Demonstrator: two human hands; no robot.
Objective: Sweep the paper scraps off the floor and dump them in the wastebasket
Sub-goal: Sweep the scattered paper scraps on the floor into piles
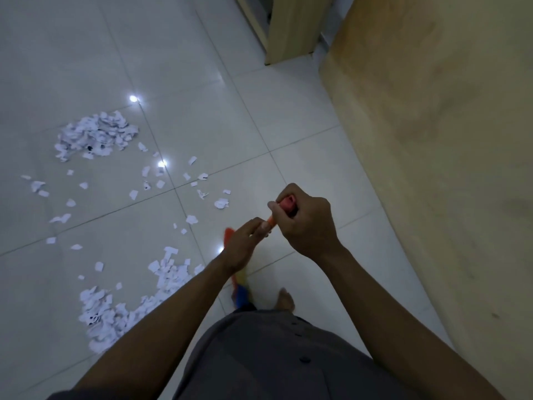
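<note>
My right hand (305,220) grips the pink-orange top end of a broom handle (288,204). Just below it my left hand (245,246) curls its fingers round the same handle. The broom's head (240,287), with red, yellow and blue bristles, is blurred and sits on the floor under my left forearm, close to my bare foot (285,301). White paper scraps lie on the tiles: one heap (95,135) at the far left, a second heap (115,310) at my lower left, and loose scraps (161,186) strewn between them. No wastebasket is in view.
The floor is pale glossy tile (178,67) with bright light reflections. A large light-wood surface (438,125) fills the right side. A wooden furniture leg or panel (288,27) stands at the top centre.
</note>
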